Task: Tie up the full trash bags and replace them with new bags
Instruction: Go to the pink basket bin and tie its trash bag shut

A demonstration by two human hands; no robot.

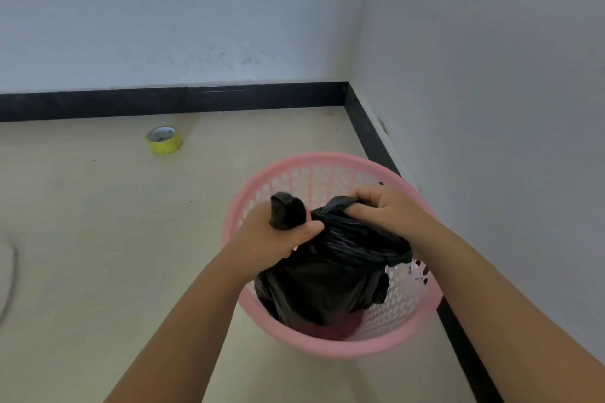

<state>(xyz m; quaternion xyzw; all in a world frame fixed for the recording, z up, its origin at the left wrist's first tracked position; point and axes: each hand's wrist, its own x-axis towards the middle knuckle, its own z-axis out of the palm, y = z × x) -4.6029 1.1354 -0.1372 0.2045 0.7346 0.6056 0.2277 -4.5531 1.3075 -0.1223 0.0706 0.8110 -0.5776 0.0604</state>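
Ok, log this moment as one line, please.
step: tying bag | left hand: gripping bag corner | right hand: gripping other corner | black trash bag: inside pink basket | knot: cannot tell | yellow tape roll: on floor, untouched

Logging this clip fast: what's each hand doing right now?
Left hand: closed on a gathered end of the black trash bag.
Right hand: closed on the bag's other end.

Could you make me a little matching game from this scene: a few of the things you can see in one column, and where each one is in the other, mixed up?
Things:
1. black plastic trash bag
2. pink perforated plastic basket
3. yellow roll of tape
4. black baseboard strip

Places:
A. lying alone on the floor, far left
B. along the foot of the walls
C. inside the basket, gripped by both hands
D. standing on the floor near the room's corner

Pairs: 1-C, 2-D, 3-A, 4-B
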